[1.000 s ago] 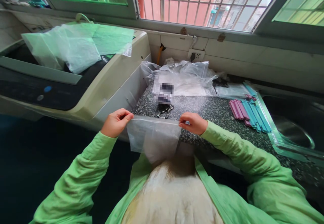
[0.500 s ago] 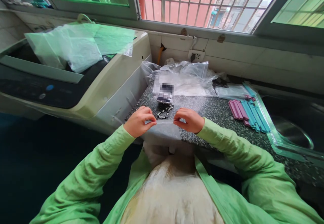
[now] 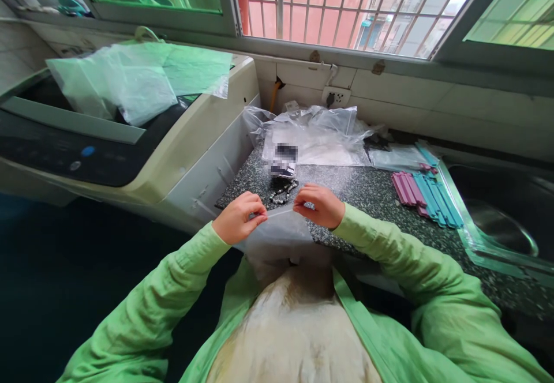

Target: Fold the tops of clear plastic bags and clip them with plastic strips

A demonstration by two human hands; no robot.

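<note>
The left hand (image 3: 238, 218) and the right hand (image 3: 315, 205) sit close together in front of the chest, each pinching the top edge of a small clear zip bag (image 3: 277, 234) between thumb and fingertips. The bag hangs down from that edge between the two hands, its lower part drooping against the pale apron below them. Both hands are closed on the bag's rim, left at its left corner, right at its right corner, with only a short stretch of rim showing between them. The green sleeves (image 3: 389, 244) run back from both wrists toward the body.

Just beyond the hands, on the speckled stone counter (image 3: 367, 190), lies a dark beaded string (image 3: 283, 191), and touching its far end a small blurred packet (image 3: 282, 161). Farther out past these sits a heap of crumpled clear plastic bags (image 3: 315, 132) against the wall. Off to the right of the right hand, well apart from it, lie rows of pink and blue strips (image 3: 422, 195), and beyond them the steel sink (image 3: 506, 221). To the left of the left hand stands a cream washing machine (image 3: 182, 152) with more clear bags (image 3: 130, 80) spread across its lid. Farthest off, above everything, is the barred window (image 3: 337, 2).
</note>
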